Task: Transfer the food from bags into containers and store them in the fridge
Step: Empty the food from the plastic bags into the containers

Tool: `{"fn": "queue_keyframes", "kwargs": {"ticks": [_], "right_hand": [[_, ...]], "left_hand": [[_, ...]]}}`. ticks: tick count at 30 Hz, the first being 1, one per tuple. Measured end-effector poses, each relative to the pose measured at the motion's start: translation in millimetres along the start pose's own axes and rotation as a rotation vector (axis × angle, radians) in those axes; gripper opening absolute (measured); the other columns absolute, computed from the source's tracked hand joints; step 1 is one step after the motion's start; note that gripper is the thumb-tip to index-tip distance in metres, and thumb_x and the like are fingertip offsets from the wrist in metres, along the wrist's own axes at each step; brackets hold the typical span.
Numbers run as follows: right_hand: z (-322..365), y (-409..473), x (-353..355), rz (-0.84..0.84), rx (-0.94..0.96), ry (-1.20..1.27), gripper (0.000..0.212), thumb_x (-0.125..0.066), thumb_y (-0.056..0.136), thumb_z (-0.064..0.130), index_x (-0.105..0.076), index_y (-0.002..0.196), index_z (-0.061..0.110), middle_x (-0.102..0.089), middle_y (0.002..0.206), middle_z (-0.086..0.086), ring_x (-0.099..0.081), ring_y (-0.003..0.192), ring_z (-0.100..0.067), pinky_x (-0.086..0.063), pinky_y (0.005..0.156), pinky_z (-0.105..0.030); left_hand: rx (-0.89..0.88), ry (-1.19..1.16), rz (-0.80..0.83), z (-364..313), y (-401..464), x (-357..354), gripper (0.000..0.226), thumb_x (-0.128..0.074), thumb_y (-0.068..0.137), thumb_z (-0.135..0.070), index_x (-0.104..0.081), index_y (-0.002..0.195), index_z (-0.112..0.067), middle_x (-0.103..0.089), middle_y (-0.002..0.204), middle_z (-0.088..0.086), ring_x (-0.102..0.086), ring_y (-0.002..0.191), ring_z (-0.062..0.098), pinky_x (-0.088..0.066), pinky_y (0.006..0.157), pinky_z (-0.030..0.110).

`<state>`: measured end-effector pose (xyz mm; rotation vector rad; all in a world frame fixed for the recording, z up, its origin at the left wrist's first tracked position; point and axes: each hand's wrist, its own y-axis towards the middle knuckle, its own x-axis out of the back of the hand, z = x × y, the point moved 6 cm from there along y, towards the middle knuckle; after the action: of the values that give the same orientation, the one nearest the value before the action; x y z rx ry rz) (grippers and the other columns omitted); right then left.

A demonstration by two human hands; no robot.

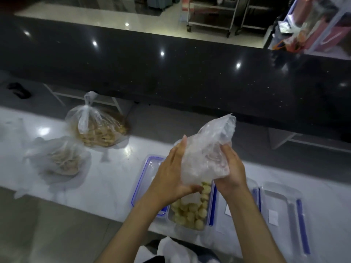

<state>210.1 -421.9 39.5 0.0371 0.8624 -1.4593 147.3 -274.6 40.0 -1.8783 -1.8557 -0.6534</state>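
A clear plastic bag is held upside down between both hands, its mouth over a clear container with blue clips. Pale yellow round food pieces fill that container and some still show in the bag's mouth. My left hand holds the bag's left side, fingers extended up along it, thumb near the mouth. My right hand grips the bag's right side with curled fingers. A blue-rimmed lid lies left of the container, partly under my left arm.
Two more bags of food sit on the white counter at left: a knotted one and a flatter one. Further clear containers and lids lie at right. A raised black countertop runs behind.
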Motion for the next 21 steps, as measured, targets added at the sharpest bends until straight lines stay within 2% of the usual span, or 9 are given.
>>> {"fn": "queue_keyframes", "kwargs": {"ticks": [3, 6, 8, 9, 11, 13, 15, 17, 21], "right_hand": [[-2, 9, -2, 0.069, -0.062, 0.090, 0.033, -0.051, 0.106, 0.028, -0.066, 0.130, 0.009, -0.074, 0.119, -0.013, -0.072, 0.109, -0.030, -0.054, 0.099, -0.048], [5, 21, 11, 0.047, -0.047, 0.093, 0.037, -0.056, 0.105, 0.031, -0.066, 0.132, 0.008, -0.073, 0.122, -0.011, -0.070, 0.112, -0.030, -0.058, 0.091, -0.042], [17, 34, 24, -0.008, 0.009, 0.095, 0.032, -0.056, 0.105, 0.026, -0.069, 0.128, 0.009, -0.072, 0.122, -0.013, -0.068, 0.113, -0.029, -0.059, 0.092, -0.039], [25, 41, 30, -0.028, 0.027, 0.104, 0.031, -0.056, 0.105, 0.023, -0.068, 0.129, 0.008, -0.070, 0.127, -0.015, -0.066, 0.115, -0.030, -0.056, 0.099, -0.041], [37, 52, 41, -0.083, 0.034, 0.106, 0.033, -0.059, 0.103, 0.018, -0.065, 0.133, 0.006, -0.067, 0.134, -0.018, -0.067, 0.114, -0.029, -0.053, 0.103, -0.042], [47, 60, 48, -0.116, 0.046, 0.085, 0.033, -0.063, 0.101, 0.017, -0.066, 0.132, 0.008, -0.072, 0.127, -0.012, -0.070, 0.104, -0.024, -0.058, 0.094, -0.039], [55, 66, 51, -0.128, 0.060, 0.101, 0.025, -0.064, 0.100, 0.019, -0.071, 0.123, 0.012, -0.077, 0.111, -0.004, -0.072, 0.098, -0.020, -0.061, 0.079, -0.033], [60, 72, 59, -0.159, 0.067, 0.152, 0.020, -0.063, 0.100, 0.026, -0.073, 0.115, 0.017, -0.077, 0.111, -0.002, -0.074, 0.100, -0.020, -0.061, 0.075, -0.031], [66, 69, 87, -0.205, 0.108, 0.202, 0.040, -0.056, 0.097, 0.038, -0.068, 0.128, 0.014, -0.073, 0.128, -0.007, -0.065, 0.126, -0.032, -0.058, 0.089, -0.040]], "left_hand": [[0.183, -0.219, -0.123, 10, 3, 5, 0.132, -0.088, 0.075, -0.055, 0.016, 0.157, -0.054, -0.052, 0.151, -0.014, -0.057, 0.130, 0.006, -0.049, 0.109, 0.037], [0.277, -0.094, -0.171, 21, 0, 14, 0.086, -0.080, 0.086, -0.050, -0.028, 0.154, -0.055, -0.067, 0.127, -0.015, -0.064, 0.111, 0.005, -0.054, 0.094, 0.028], [0.287, 0.186, -0.180, 34, -2, 20, 0.043, -0.073, 0.082, -0.052, -0.063, 0.123, -0.047, -0.072, 0.101, -0.015, -0.067, 0.093, 0.011, -0.052, 0.072, 0.028], [0.283, 0.296, -0.207, 36, -2, 22, 0.027, -0.068, 0.079, -0.050, -0.067, 0.103, -0.039, -0.071, 0.090, -0.013, -0.065, 0.084, 0.013, -0.047, 0.063, 0.027], [0.236, 0.422, -0.285, 36, 0, 25, 0.013, -0.061, 0.077, -0.044, -0.062, 0.079, -0.031, -0.065, 0.077, -0.011, -0.059, 0.071, 0.014, -0.037, 0.056, 0.023], [0.101, 0.539, -0.409, 29, 3, 31, 0.010, -0.060, 0.078, -0.032, -0.060, 0.072, -0.024, -0.057, 0.073, -0.008, -0.052, 0.066, 0.018, -0.033, 0.057, 0.026], [-0.038, 0.559, -0.499, 21, 5, 37, 0.009, -0.070, 0.075, -0.021, -0.064, 0.078, -0.015, -0.059, 0.090, 0.000, -0.053, 0.083, 0.020, -0.044, 0.069, 0.032], [-0.082, 0.402, -0.455, 14, 9, 38, 0.026, -0.080, 0.079, -0.020, -0.069, 0.100, -0.011, -0.060, 0.119, 0.003, -0.054, 0.113, 0.015, -0.047, 0.096, 0.027], [-0.031, 0.089, -0.432, -2, 7, 35, 0.019, -0.070, 0.092, -0.028, -0.058, 0.105, -0.023, -0.060, 0.097, -0.019, -0.061, 0.091, -0.008, -0.047, 0.076, 0.005]]}}
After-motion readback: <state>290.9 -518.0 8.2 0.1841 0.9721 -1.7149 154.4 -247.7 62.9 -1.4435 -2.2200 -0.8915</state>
